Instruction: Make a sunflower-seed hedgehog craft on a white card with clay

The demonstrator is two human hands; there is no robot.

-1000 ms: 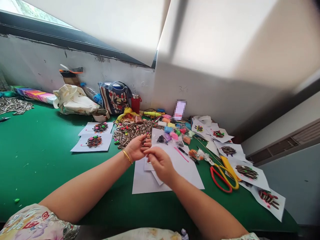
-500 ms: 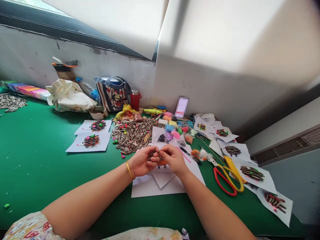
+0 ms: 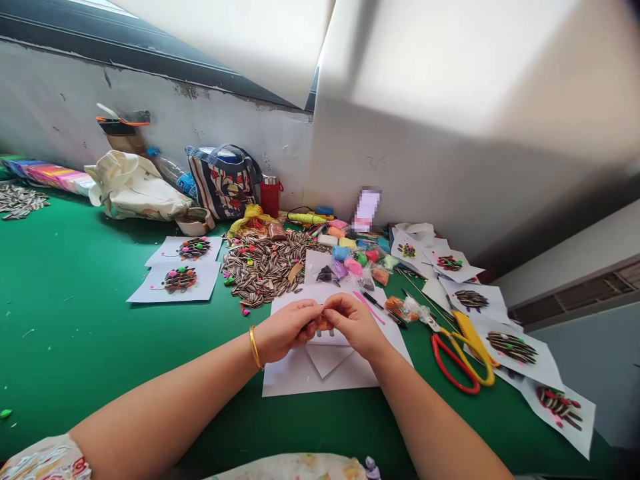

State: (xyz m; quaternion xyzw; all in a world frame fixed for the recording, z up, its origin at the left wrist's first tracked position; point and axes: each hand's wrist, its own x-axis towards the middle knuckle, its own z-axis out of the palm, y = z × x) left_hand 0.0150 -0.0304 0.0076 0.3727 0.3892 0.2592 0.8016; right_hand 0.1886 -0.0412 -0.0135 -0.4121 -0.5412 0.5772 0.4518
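My left hand (image 3: 293, 328) is curled closed over the white paper (image 3: 287, 377); the striped sunflower seeds seen in its palm a moment ago are now mostly hidden by the fingers. Thumb and fingers of my right hand (image 3: 354, 325) are pinched together, meeting the left fingertips. What the right hand pinches is too small to make out. Just under the hands, an orange clay shape (image 3: 326, 325) with grey stubs below it shows on a smaller paper. Behind the hands lies a wide pile of sunflower seeds (image 3: 265, 273) dotted with coloured clay bits.
Bags of coloured clay (image 3: 353, 267) lie behind the paper. Scissors (image 3: 463, 363) with red and yellow handles rest at right, beside a row of seed pictures (image 3: 513, 347). Two more seed pictures (image 3: 180, 280) lie left. Bags, a bottle and a red flask (image 3: 270, 197) line the wall.
The fingers of my left hand have closed and turned over, covering the seeds that showed before. My right hand stays pinched against them. The view has shifted slightly.
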